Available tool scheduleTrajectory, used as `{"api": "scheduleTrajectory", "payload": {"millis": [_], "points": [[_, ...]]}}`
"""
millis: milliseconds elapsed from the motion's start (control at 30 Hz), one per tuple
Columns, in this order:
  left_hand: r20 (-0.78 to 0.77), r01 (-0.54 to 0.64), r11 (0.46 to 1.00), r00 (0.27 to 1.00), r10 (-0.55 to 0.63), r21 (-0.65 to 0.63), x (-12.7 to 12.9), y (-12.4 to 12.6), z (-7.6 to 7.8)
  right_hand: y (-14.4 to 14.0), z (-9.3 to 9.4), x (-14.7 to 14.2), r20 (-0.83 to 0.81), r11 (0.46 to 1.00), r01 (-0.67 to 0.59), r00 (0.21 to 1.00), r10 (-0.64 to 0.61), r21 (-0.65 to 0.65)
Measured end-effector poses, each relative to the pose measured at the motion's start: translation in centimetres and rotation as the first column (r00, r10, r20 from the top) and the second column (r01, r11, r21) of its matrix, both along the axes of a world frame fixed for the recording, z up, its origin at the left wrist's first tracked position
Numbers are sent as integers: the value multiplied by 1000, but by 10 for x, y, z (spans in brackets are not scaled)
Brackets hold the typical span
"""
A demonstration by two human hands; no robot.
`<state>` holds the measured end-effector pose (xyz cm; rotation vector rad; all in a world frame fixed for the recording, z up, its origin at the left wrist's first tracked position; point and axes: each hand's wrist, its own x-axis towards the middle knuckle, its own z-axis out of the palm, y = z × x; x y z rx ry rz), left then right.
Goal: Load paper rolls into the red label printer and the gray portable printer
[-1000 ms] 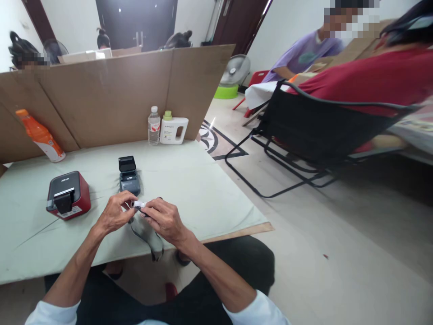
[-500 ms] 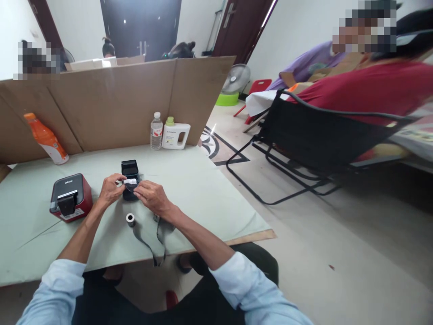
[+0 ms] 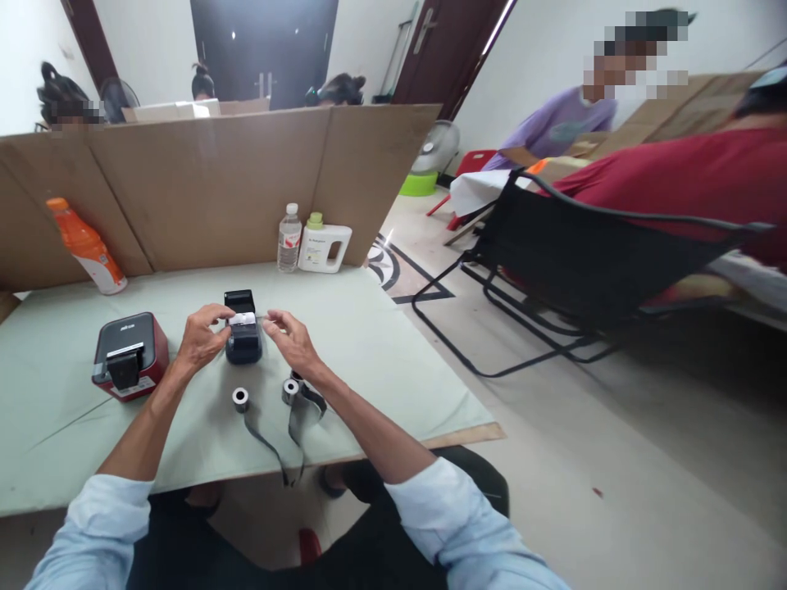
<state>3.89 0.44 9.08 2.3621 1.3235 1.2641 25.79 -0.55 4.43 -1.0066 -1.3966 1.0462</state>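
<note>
A small black portable printer [image 3: 244, 344] stands on the table with its lid [image 3: 239, 301] raised. Inside its opening sits a white paper roll [image 3: 242, 318]. My left hand [image 3: 204, 338] is at the printer's left side, its thumb and forefinger apart beside the roll. On the other side, my right hand [image 3: 293, 341] is just off the printer's edge, fingers bent and loosely apart, with nothing visible in them. Nearer to me lie a dark ribbon roll [image 3: 241, 400] and a second ribbon roll [image 3: 291, 391], their loose strips trailing to the table's front edge.
A red and black label printer [image 3: 130, 356] stands at the left. Along the cardboard screen [image 3: 209, 188] are an orange bottle [image 3: 87, 246], a clear water bottle [image 3: 288, 239] and a white jug [image 3: 325, 248]. Right of the table is a black folding chair [image 3: 590, 254] with a person in it.
My right hand has moved right, off the printer, and its fingers have loosened. The left fingers have spread beside the roll. The paper roll now sits lower in the printer's opening.
</note>
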Motion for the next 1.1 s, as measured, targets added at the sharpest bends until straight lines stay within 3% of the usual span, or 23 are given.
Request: {"api": "scheduleTrajectory", "payload": {"millis": [100,233,433,633,867,1100], "points": [[-5,54,995,999,-54,90,7,-12,13,-4,6,-2,-222,964,-159,969,111,-214],[-12,87,987,996,-86,136,13,-21,21,-15,14,-10,-454,901,-368,860,234,-232],[-45,56,993,998,-52,104,14,-22,26,-24,16,-19,-614,826,-461,767,187,-324],[-65,48,994,997,-42,100,14,-15,21,-24,14,-24,-610,846,-413,780,138,-336],[-74,2,999,997,2,49,5,2,-1,-13,6,-29,-496,902,-222,868,10,-370],[-103,-47,998,994,43,-35,-1,19,-23,3,-4,-35,-446,873,-274,892,74,-404]]}}
